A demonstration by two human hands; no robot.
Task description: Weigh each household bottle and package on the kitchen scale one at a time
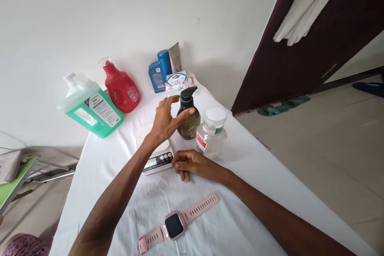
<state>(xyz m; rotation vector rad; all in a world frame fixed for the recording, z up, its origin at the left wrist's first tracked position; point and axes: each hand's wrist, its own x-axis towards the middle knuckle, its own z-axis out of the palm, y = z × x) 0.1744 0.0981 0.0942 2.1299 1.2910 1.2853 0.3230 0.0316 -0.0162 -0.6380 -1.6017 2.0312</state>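
My left hand [166,119] is open, thumb and fingers spread, at the left side of a dark round pump bottle [190,126]. The thumb passes in front of the bottle; whether it touches is hard to tell. Under that hand and partly hidden by it lies a white digital kitchen scale [159,164] with a small display and round buttons. My right hand [195,165] rests on the cloth at the scale's front right corner, its fingers loosely curled with nothing visible in them. Just behind it stands a clear jar [211,140] with a white lid, right of the pump bottle.
A pink smartwatch [174,225] lies in front on the white-clothed table [240,204]. Farther back stand a green liquid jug [93,108], a red bottle [121,88], a blue bottle [159,74], a tube [175,58] and a tissue pack [177,80]. A dark door [285,68] is at right.
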